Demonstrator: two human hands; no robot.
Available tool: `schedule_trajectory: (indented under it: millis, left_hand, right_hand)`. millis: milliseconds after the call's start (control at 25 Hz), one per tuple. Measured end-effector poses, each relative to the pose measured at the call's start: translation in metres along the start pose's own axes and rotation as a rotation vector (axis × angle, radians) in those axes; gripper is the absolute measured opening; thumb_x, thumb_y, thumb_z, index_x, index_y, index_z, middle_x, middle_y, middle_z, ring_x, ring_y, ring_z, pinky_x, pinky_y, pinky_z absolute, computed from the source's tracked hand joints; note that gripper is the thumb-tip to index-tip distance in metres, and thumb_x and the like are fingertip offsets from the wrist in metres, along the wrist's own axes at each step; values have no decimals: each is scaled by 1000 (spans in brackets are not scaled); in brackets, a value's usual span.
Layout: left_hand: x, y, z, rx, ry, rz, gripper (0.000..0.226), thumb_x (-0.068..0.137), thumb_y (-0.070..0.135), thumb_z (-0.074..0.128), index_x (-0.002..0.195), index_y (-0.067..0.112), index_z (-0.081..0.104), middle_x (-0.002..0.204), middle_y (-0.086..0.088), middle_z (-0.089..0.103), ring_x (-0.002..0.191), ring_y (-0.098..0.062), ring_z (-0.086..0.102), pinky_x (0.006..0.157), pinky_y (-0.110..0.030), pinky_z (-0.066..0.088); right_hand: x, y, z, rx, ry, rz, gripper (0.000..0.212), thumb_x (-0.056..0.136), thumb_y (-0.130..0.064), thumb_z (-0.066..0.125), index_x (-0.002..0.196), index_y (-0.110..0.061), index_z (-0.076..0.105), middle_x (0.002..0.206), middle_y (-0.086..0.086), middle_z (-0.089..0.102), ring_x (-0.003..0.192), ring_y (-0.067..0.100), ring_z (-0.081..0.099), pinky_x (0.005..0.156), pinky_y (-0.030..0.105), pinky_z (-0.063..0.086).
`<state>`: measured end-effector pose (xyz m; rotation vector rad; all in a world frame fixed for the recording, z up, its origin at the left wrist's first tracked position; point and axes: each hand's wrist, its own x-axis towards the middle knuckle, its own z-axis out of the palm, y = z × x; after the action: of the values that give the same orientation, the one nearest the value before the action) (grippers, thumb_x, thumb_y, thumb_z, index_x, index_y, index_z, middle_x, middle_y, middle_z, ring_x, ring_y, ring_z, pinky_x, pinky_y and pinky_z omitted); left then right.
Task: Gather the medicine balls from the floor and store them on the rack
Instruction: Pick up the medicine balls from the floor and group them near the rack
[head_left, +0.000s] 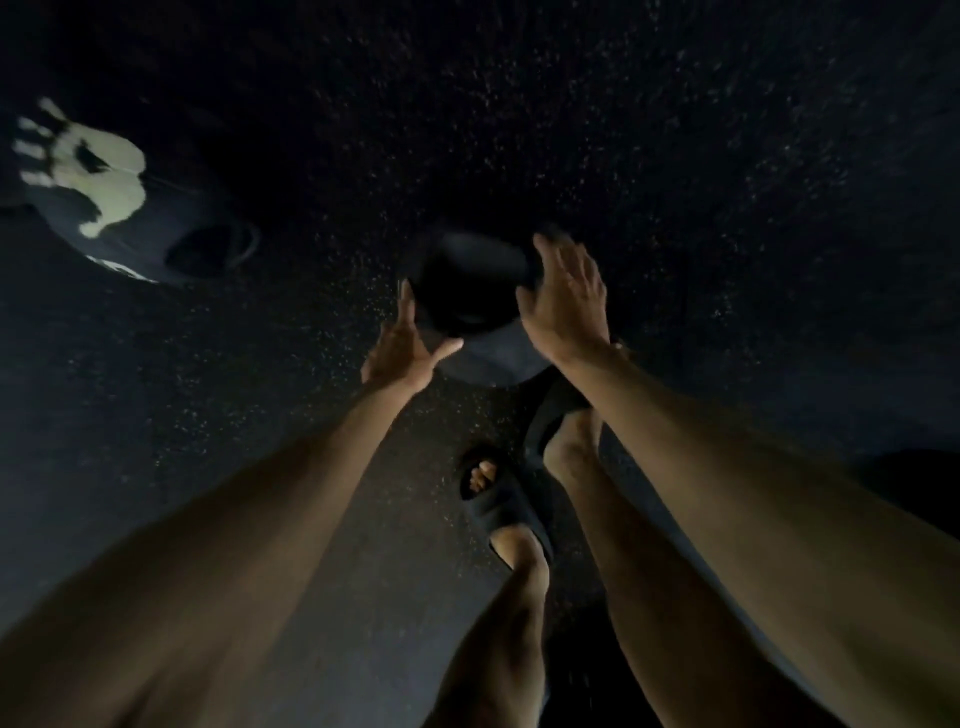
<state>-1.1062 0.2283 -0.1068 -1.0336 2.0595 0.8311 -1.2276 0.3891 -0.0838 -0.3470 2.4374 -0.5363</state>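
Dim, dark speckled floor (675, 130), plenty of it open ahead. Left hand (402, 345) and right hand (566, 301) spread wide, flanking the medicine ball (467, 280).

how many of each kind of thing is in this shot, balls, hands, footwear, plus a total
medicine balls: 2 (plain dark ball, handprint ball)
hands: 2 (left hand, right hand)
sandals: 2 (near sandal, far sandal)
total: 6

Left hand (402, 345) and right hand (566, 301) reach down, fingers spread.
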Motion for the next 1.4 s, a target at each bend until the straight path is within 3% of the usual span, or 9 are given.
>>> schedule_trajectory:
  millis: [200, 400, 520, 680, 840, 1040, 1200, 1280, 1400]
  left_hand:
    - [0, -35, -7, -327, -259, 29, 122, 84, 32, 79, 156, 35, -20, 168, -2, 3, 150, -30, 25, 117, -49, 35]
    - [-2, 7, 18, -461, -156, 137, 126, 80, 35, 82, 155, 37, -20, 163, 10, -19, 150, -15, 2, 124, -47, 19]
    - [-7, 11, 22, -392, -57, 125, 125, 70, 64, 74, 156, 41, -13, 167, 1, -4, 152, -33, 13, 118, -56, 25]
    - [4, -15, 9, -503, -41, 70, 119, 63, 78, 70, 157, 47, 3, 164, 4, 25, 140, -14, 37, 112, -42, 39]
    - [13, -14, -3, -552, 49, -80, 95, 69, 87, 57, 151, 48, 28, 142, 1, 58, 128, -23, 57, 101, -52, 51]
    - [43, 56, -36, -631, 230, -139, 91, 88, 78, 42, 159, 29, 13, 159, -15, 29, 141, -40, 36, 110, -59, 39]
    - [57, 84, -53, -455, 228, -64, 101, 86, 76, 45, 159, 31, -8, 167, -17, -6, 152, -41, -4, 119, -61, 11]
    - [81, 98, -78, -509, 269, -93, 98, 86, 79, 36, 160, 30, -6, 166, -18, 3, 153, -40, -2, 122, -58, 9]
    - [124, 111, -130, -582, 301, -179, 96, 89, 76, 40, 160, 25, 3, 161, -21, 21, 147, -44, 20, 115, -60, 29]
  right_hand:
    - [-27, 13, 25, 120, -215, 39, 84, 100, -53, 49, 160, -39, -9, 169, 16, -10, 155, 40, -2, 122, 61, 11]
    - [-8, 59, 0, 154, -218, 134, 78, 103, -43, 49, 160, -41, -5, 171, 6, 3, 153, 37, 17, 117, 54, 28]
    - [-3, 69, -9, 124, -238, 83, 81, 100, -48, 54, 160, -45, 0, 170, 3, 9, 151, 32, 23, 113, 49, 33]
    - [3, 43, 5, 147, -188, 40, 80, 97, -54, 54, 159, -49, 3, 167, 7, 10, 147, 32, 25, 106, 51, 45]
    - [27, 13, -4, 107, -121, 51, 73, 98, -61, 46, 159, -47, 9, 160, 14, 20, 137, 37, 35, 102, 52, 45]
    - [139, -72, -15, 60, -127, 282, 67, 99, -67, 34, 159, -40, 22, 160, 15, 24, 140, 47, 28, 112, 57, 34]
    - [170, -98, -20, 72, -30, 9, 67, 100, -57, 44, 157, -24, 32, 162, 12, 29, 148, 35, 28, 120, 52, 27]
    - [150, -86, -19, 87, 29, -126, 70, 100, -55, 46, 159, -22, 26, 166, 13, 19, 153, 32, 20, 123, 52, 26]
    - [130, -81, -13, 72, -30, -197, 79, 101, -54, 48, 163, -28, 6, 170, 11, -5, 156, 33, 0, 124, 53, 22]
